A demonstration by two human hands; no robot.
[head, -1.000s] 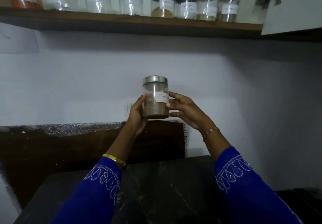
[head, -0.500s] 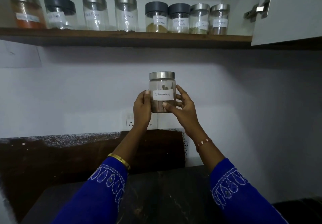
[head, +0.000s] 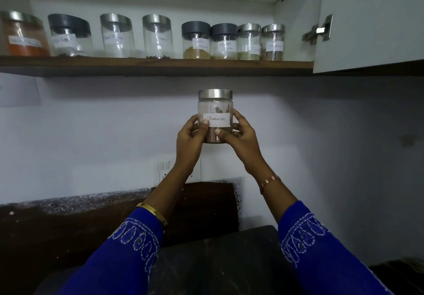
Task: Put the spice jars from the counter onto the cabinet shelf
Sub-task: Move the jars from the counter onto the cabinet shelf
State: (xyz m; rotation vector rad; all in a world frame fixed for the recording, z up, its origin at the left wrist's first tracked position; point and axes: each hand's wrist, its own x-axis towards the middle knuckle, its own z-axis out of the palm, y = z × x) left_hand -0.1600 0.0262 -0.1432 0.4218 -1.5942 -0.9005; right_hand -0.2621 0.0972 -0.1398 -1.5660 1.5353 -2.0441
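Observation:
A clear glass jar (head: 215, 109) with a steel lid and a white label reading "Cinnamon" is held upright in the air below the wooden cabinet shelf (head: 160, 66). My left hand (head: 189, 137) grips its left side, thumb on the label's edge. My right hand (head: 241, 137) grips its right side, thumb on the front. Brown powder and sticks show inside. Several labelled spice jars (head: 196, 40) stand in a row on the shelf, some with grey lids, some with steel ones.
The open white cabinet door (head: 371, 19) with its hinge (head: 317, 31) hangs at the right end of the shelf. A wall switch plate (head: 165, 168) sits behind my left wrist. The dark counter (head: 218, 260) lies below, against a brown backsplash.
Both hands have lifted the cinnamon jar higher toward the shelf and turned it so the label faces me. The view has tilted upward, showing more of the cabinet.

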